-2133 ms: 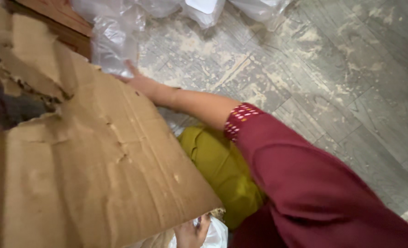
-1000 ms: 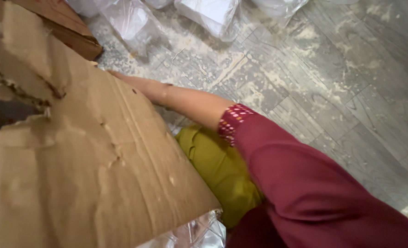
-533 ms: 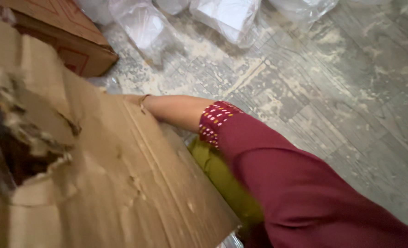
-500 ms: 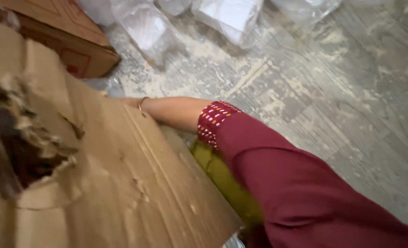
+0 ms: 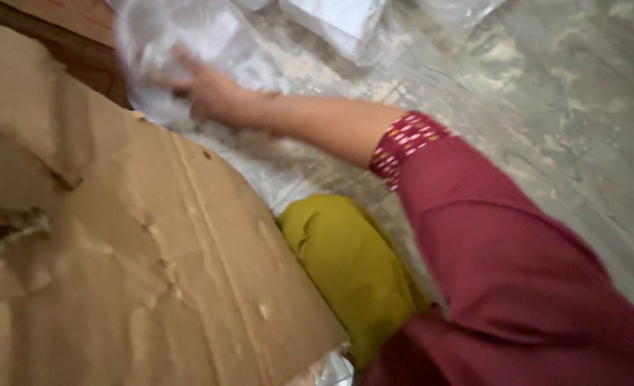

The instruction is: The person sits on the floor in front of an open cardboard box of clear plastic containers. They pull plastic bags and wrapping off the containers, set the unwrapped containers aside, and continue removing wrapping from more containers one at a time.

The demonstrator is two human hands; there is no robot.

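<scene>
While right hand (image 5: pixel 213 96) reaches far forward, fingers spread, touching clear plastic bag (image 5: pixel 181 53) beyond cardboard box (image 5: pixel 131 264); left hand unseen.

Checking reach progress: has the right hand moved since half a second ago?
Yes. The right hand has come out past the cardboard edge onto a clear plastic bag.

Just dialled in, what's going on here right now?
A person in a maroon sleeve stretches the right hand across the grey patterned floor onto a clear crinkled plastic bag; the picture is too blurred to tell whether the fingers have closed on it. A large torn brown cardboard sheet fills the foreground, with a mustard-yellow cloth beside it. More clear bags lie beyond. The left hand is out of view.
</scene>
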